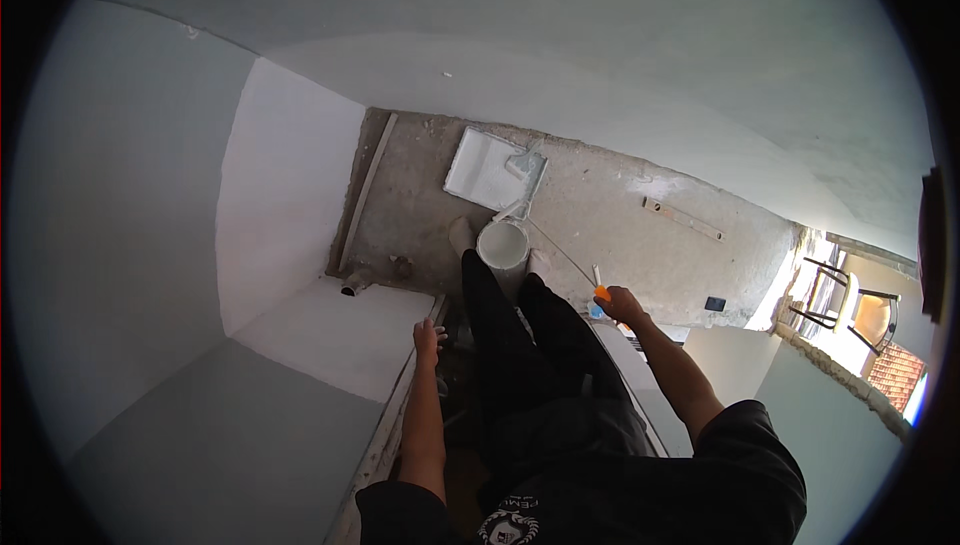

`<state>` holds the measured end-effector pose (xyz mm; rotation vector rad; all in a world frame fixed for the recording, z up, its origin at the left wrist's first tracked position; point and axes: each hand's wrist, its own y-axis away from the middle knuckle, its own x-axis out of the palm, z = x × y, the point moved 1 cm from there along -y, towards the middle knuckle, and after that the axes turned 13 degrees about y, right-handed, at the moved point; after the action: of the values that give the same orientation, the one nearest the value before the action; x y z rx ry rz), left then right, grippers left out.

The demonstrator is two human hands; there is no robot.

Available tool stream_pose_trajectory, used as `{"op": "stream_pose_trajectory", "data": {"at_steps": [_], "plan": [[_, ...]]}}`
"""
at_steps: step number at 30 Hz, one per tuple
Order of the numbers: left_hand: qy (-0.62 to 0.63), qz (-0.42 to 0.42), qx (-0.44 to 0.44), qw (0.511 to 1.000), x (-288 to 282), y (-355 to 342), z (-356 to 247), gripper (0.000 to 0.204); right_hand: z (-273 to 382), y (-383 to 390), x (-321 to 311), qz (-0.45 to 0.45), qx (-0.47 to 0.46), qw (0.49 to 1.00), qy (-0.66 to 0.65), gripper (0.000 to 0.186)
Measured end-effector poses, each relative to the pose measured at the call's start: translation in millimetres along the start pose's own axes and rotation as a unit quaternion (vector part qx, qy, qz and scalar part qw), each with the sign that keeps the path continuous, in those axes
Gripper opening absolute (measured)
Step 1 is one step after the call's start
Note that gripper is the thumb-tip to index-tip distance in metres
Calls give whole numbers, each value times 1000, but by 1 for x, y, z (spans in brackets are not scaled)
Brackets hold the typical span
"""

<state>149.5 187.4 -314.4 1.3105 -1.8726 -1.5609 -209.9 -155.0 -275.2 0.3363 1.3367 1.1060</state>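
Observation:
My right hand [626,307] is closed round the orange handle [602,293] of a paint roller. Its thin metal rod runs down and to the left, ending near a white roller head [510,210] between the bucket and the tray. A round bucket of white paint [503,242] stands on the floor between my feet. Just beyond it lies a rectangular paint tray [468,177] coated in white, with a pale, paint-covered tool [524,162] at its right side. My left hand [430,338] holds nothing visible, its fingers loosely apart beside the edge of a doorway.
Walls are partly white [290,165] and partly grey-green [120,195]. A long strip [368,190] lies along the floor's left side, near a pipe stub [352,285]. To the right are a spirit level [685,219], a dark flat object [715,304] and a chair [845,300] past an opening.

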Motion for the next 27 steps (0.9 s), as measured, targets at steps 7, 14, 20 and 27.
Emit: {"op": "stream_pose_trajectory", "data": {"at_steps": [7, 14, 20, 27], "plan": [[70, -29, -19, 997, 28, -61, 49, 45, 34, -195, -10, 0, -85, 988, 126, 46], [114, -34, -19, 993, 25, -95, 55, 38, 52, -318, -40, 25, -144, 964, 222, 43], [121, -35, -39, 991, 10, -103, 62, 35, 95, -357, -49, 50, -134, 958, 248, 43], [141, -31, -43, 989, 9, -103, 53, 32, 104, -349, -56, 105, -51, 965, 237, 47]]}}
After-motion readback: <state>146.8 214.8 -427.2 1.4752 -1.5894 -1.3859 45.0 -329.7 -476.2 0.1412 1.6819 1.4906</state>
